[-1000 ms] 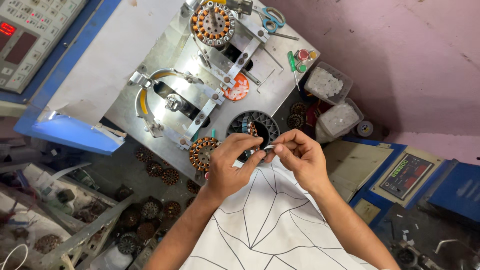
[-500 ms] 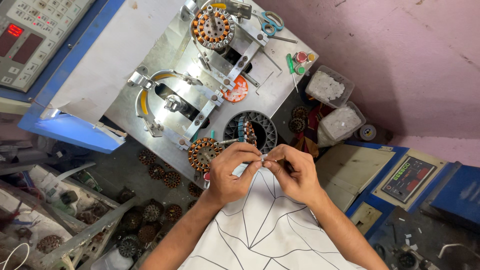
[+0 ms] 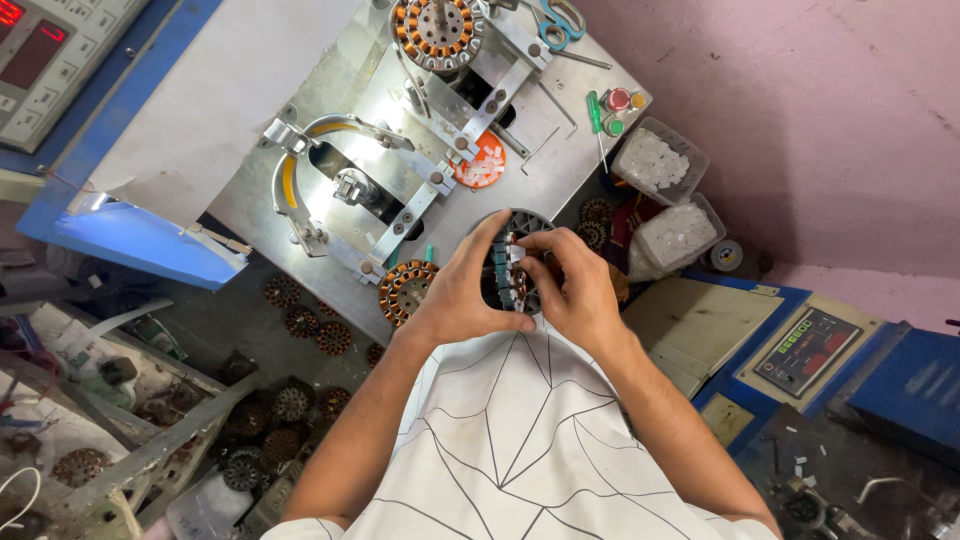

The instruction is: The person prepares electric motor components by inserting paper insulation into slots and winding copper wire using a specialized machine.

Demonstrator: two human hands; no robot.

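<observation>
Metal winding fixture plate (image 3: 560, 170) fills the middle far area, angled, with clamp arms and a wound stator with copper coils (image 3: 437, 28) mounted at its far end. Blue-framed white panel (image 3: 190, 110) to the left; a control box with red digits (image 3: 40, 50) at far left. Right: blue console with a small display (image 3: 815, 350), two clear tubs of white insulator pieces (image 3: 655, 160).

Near the plate's near edge sits another copper-wound stator (image 3: 405, 290). Loose wound cores (image 3: 290, 400) are scattered on the lower left floor area.

The dark slotted stator core (image 3: 512, 265) is held up just off the plate's near edge, between both hands, above the white patterned shirt (image 3: 520, 450).

Left hand (image 3: 465, 295) wraps the core's left rim, thumb under, fingers curled over the top. Right hand (image 3: 580, 290) grips the right rim, fingertips pinched at the slots, apparently on a small white insert; too small to confirm.

Handling judgement: laminated steel, so stiff and fairly heavy for its size. Slot edges are likely sharp. Best held by the outer rim as here. The inserts look light and flimsy, easily bent.
</observation>
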